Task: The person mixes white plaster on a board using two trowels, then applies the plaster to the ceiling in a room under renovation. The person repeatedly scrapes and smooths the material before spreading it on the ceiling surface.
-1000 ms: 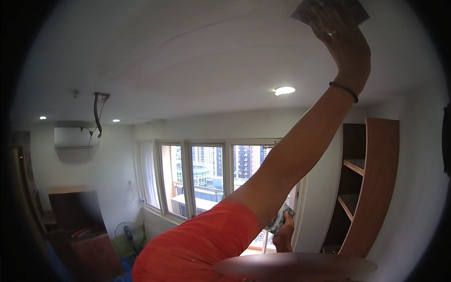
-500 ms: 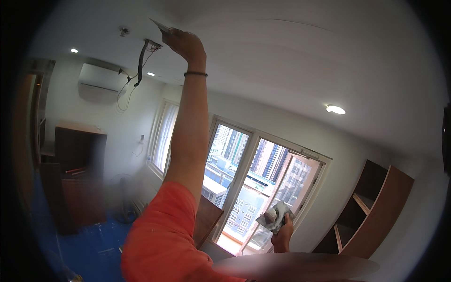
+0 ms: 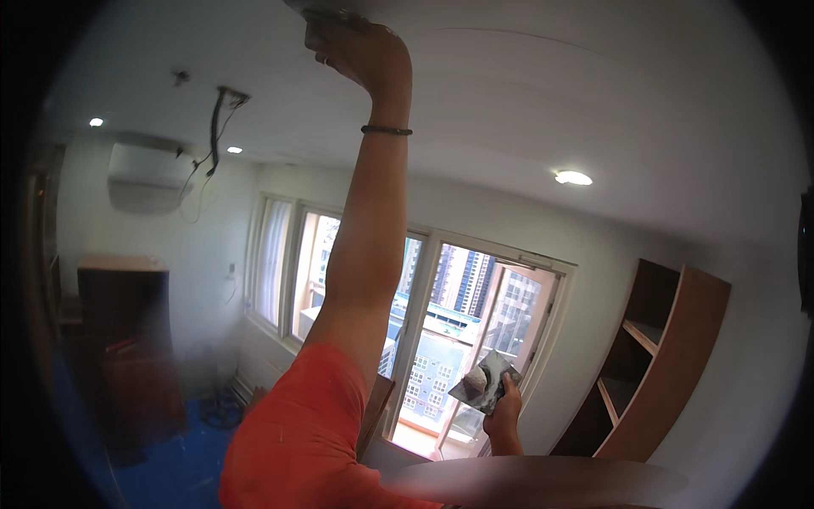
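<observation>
My left arm, in a red sleeve with a dark band at the wrist, reaches up to the white ceiling (image 3: 500,93). There my left hand (image 3: 360,53) is closed on a flat-bladed putty knife (image 3: 309,10), partly cut off by the top of the picture. The blade lies close to the ceiling; whether it touches, I cannot tell. Lower down, in front of the window, my right hand (image 3: 504,414) grips a flat square plate (image 3: 465,395) by its edge, thumb on top. Grey-white putty (image 3: 492,371) is heaped and smeared on the plate.
Loose cables (image 3: 217,127) hang from a ceiling hole at left, near an air conditioner (image 3: 144,176). A ceiling light (image 3: 573,178) glows at right. Brown open shelves (image 3: 670,365) lean at the right. Dark cabinets (image 3: 127,314) and a blurred fan (image 3: 216,399) stand over blue floor covering (image 3: 161,475).
The view has swung right, so the cables and lights sit further left. My left hand has moved up, and the putty knife blade now lies nearer the ceiling. My right hand still holds the plate.
</observation>
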Demonstrator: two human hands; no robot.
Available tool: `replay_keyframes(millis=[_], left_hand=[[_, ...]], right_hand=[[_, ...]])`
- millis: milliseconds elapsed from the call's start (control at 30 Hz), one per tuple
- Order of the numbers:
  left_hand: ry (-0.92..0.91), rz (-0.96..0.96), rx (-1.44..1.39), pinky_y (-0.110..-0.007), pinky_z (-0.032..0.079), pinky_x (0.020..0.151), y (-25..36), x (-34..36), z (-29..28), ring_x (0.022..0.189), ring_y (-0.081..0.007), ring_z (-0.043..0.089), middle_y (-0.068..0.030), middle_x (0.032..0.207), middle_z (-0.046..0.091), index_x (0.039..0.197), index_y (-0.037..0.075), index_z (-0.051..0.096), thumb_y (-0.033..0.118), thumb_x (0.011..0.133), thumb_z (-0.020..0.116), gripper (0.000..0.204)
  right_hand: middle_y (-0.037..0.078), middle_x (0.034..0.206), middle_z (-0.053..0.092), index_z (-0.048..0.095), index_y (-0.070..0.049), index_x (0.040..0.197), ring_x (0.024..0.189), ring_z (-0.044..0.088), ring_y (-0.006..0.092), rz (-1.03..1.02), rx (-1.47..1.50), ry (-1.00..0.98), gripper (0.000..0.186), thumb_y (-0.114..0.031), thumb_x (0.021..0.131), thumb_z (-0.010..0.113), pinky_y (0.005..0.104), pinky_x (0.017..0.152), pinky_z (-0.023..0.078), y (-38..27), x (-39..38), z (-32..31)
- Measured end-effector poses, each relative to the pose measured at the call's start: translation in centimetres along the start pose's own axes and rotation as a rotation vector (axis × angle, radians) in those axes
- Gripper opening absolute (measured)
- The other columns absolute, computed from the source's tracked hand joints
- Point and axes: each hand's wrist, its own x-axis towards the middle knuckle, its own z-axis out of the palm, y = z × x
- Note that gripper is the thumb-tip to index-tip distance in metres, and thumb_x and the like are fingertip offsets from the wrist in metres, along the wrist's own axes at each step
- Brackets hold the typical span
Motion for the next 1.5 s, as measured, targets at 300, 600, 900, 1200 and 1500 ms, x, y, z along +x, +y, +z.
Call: replay_keyframes(millis=[300, 600, 900, 1200, 1500], left_hand=[[-0.113, -0.048, -0.099, -0.063, 0.03, 0.112, 21.6, -13.8, 4.2, 0.141, -0.0502, 0.031, -0.0319, 0.156, 0.024, 0.16, -0.006, 0.014, 0.01, 0.096, 0.059, 0.08], [-0.012, 0.257, -0.095, -0.057, 0.033, 0.114, 31.1, -24.7, 10.0, 0.139, -0.0428, 0.039, -0.0253, 0.157, 0.034, 0.155, -0.006, 0.036, 0.014, 0.098, 0.055, 0.064], [-0.266, 0.559, -0.218, -0.062, 0.033, 0.113, 26.6, -32.3, 9.1, 0.144, -0.0438, 0.037, -0.0247, 0.153, 0.041, 0.152, 0.0, 0.045, 0.011, 0.084, 0.062, 0.071], [0.026, 0.167, -0.111, -0.048, 0.043, 0.1, -1.8, -7.5, -3.5, 0.117, -0.0434, 0.055, -0.0309, 0.129, 0.05, 0.134, -0.014, 0.046, 0.014, 0.109, 0.036, 0.038], [0.015, -0.038, 0.186, -0.056, 0.049, 0.098, -19.6, 12.6, -3.5, 0.12, -0.0435, 0.057, -0.0297, 0.132, 0.046, 0.15, -0.006, 0.03, 0.018, 0.109, 0.037, 0.048]], right_hand=[[0.013, 0.118, 0.067, 0.055, -0.002, 0.13, 0.103, 0.07, 0.0276, -0.126, 0.075, 0.119, 0.034, -0.024, 0.104, 0.053, 0.0415, 0.092, 0.058, -2.4, -2.2, -2.9], [0.014, 0.117, 0.067, 0.055, 0.0, 0.129, 0.104, 0.07, 0.0279, -0.218, 0.143, 0.228, 0.035, -0.025, 0.105, 0.052, 0.0407, 0.094, 0.057, -3.3, -2.1, -5.7], [0.014, 0.12, 0.066, 0.054, 0.0, 0.131, 0.106, 0.069, 0.0274, -0.201, 0.138, 0.232, 0.036, -0.025, 0.106, 0.051, 0.0403, 0.094, 0.057, -3.5, -1.5, -6.0], [0.017, 0.126, 0.064, 0.05, 0.002, 0.137, 0.113, 0.067, 0.0299, -0.131, 0.04, 0.033, 0.041, -0.025, 0.107, 0.048, 0.0438, 0.096, 0.057, -1.8, 0.8, -5.0], [0.015, 0.121, 0.067, 0.056, 0.001, 0.13, 0.108, 0.069, 0.0279, -0.005, 0.038, -0.044, 0.035, -0.023, 0.106, 0.049, 0.0413, 0.096, 0.057, 0.8, 1.4, -0.6]])
